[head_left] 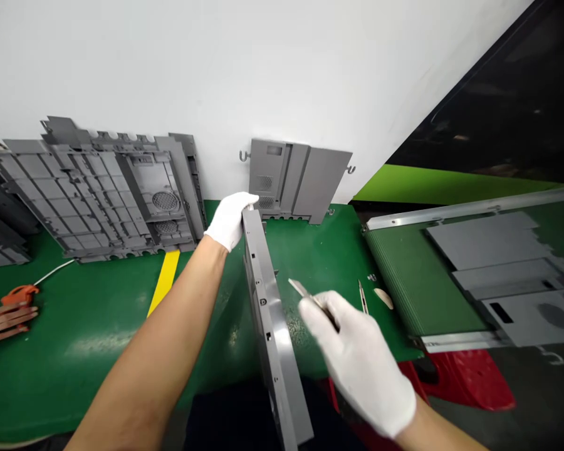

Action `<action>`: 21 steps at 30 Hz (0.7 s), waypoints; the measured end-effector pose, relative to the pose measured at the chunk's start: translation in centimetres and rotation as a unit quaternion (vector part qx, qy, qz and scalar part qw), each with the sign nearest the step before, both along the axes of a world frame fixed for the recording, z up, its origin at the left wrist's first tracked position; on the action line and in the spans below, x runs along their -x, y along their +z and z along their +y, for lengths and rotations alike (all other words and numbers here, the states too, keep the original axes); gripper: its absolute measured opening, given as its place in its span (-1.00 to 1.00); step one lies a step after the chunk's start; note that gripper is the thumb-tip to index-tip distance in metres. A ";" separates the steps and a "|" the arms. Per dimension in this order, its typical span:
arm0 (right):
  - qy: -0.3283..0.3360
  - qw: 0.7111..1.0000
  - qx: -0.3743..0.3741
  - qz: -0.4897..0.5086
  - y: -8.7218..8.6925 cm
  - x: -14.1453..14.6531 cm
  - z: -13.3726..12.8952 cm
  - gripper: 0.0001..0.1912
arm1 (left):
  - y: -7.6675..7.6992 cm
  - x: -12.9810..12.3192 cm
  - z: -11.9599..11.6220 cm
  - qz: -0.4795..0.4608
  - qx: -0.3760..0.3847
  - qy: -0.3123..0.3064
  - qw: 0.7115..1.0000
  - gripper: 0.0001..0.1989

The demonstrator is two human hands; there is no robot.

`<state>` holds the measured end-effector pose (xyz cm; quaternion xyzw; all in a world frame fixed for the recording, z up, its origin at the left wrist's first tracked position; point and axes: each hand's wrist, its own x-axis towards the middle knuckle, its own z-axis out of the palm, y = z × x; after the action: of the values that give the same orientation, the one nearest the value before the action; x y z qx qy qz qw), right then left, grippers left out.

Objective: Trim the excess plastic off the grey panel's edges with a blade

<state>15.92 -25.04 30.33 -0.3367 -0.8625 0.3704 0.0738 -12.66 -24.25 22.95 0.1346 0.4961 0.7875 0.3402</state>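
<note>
My left hand, in a white glove, grips the far end of a grey plastic panel. The panel stands on edge, its narrow side with small square holes facing up, and its near end reaches toward my body. Close to its right side is my gloved right hand, closed around a utility knife. The blade points up and left toward the panel, apart from it. Behind the left hand, another grey panel leans on the white wall.
Several grey ribbed panels lean at the left. A second knife lies on the green table. At right, a conveyor carries a grey panel; a red stool stands below. Another person's hand touches an orange tool.
</note>
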 end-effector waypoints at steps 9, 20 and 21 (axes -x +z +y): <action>0.118 0.992 -0.006 0.039 1.6 8.0 6.9 -0.44 | 1.5 0.8 -3.2 0.108 0.015 -0.139 0.984 -0.66; 0.211 0.926 -0.274 -0.151 1.6 16.6 8.8 -0.37 | 0.2 2.0 -2.5 0.023 0.030 -0.075 0.996 -0.65; 0.213 0.921 -0.287 -0.158 1.8 16.8 8.8 -0.37 | 0.2 2.0 -2.6 0.024 0.037 -0.076 0.996 -0.65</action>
<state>-0.87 -16.26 32.10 -0.1639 -0.9835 0.0562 -0.0510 -14.64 -26.80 23.13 0.1783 0.5212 0.7368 0.3920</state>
